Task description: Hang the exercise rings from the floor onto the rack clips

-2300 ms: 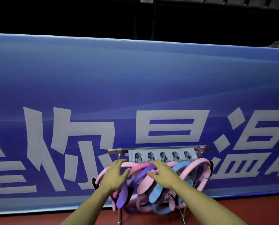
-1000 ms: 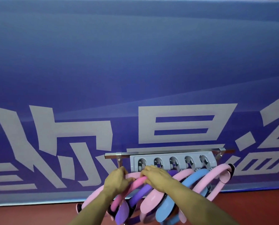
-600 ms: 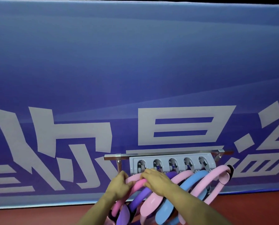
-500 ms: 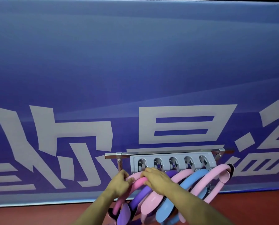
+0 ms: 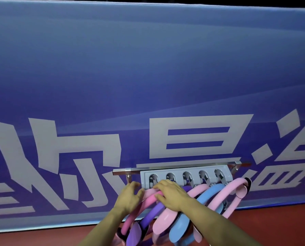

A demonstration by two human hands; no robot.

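— What do the rings look like from the head view?

— Padded hoops in pink, purple and blue, bunched under the grey clip rack [image 5: 185, 176] on its metal bar; the hot-pink ring [image 5: 144, 203] sits leftmost, just below the first clip.

— And the hands?

— The left hand [image 5: 128, 197] curls round that ring's upper left arc; the right hand [image 5: 173, 196] lies over its top, fingers bent onto it, beside the purple ring [image 5: 153, 213].

blue banner [image 5: 148, 77], white "你", partly cut characters
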